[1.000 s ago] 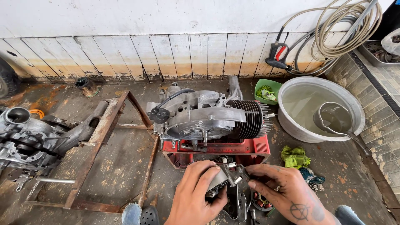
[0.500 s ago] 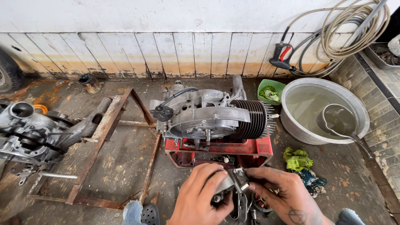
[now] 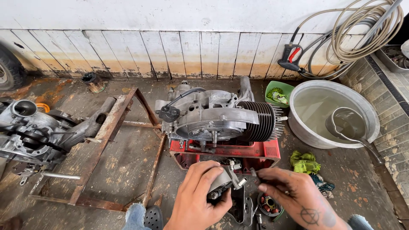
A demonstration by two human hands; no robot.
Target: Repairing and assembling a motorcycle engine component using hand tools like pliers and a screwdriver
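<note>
The hands now sit slightly lower; left hand (image 3: 200, 194) grips a metal carburetor (image 3: 223, 181), right hand (image 3: 294, 194) pinches a small dark part (image 3: 254, 173).

Head view, daylight, wide-angle lens.
Illumination: soft, even, diffuse; no single source visible. White wall (image 3: 170, 15) bright, near washed out at top. Shadows: faint, short, pooled under the engine (image 3: 221, 117) and the rusty frame (image 3: 102, 140). Glare: mild sheen on the water in the metal basin (image 3: 336, 113) and on the engine's grey casing. Focus: sharp through the centre; left hand (image 3: 198, 200) and right hand (image 3: 294, 196) slightly soft at the bottom edge. Distortion: marked barrel bend, wall boards fanning outward, corners stretched.
</note>
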